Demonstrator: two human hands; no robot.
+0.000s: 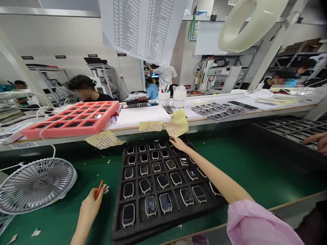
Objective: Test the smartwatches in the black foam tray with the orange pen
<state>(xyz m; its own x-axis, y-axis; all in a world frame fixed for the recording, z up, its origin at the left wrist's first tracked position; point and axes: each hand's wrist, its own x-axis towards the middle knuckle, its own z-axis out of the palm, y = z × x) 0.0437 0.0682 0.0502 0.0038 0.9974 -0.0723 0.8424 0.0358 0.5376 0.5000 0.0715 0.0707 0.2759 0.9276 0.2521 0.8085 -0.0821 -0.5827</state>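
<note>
head view: left hand [89, 204] low on the green table [237, 153], left of the black foam tray [116, 217]; its fingers are clamped on an orange tool [98, 190], pen-like, held tilted, with small paper scraps [106, 189] at the fingertips. right hand [179, 143] reaches over the tray to its far edge, just below a yellow sheet [176, 123] that hangs from the shelf [201, 126]; its fingers are bent down, but cannot tell whether they are apart, together or gripping anything. the watches [128, 215] lie face up in the tray's compartments, most screens dark, two showing lit displays near the right forearm. white fan [43, 183] at far left; red foam tray [95, 127] and stacked paper [143, 115] up on the shelf. at far right, another person's hand [318, 141] is at a dark tray [288, 131].
</note>
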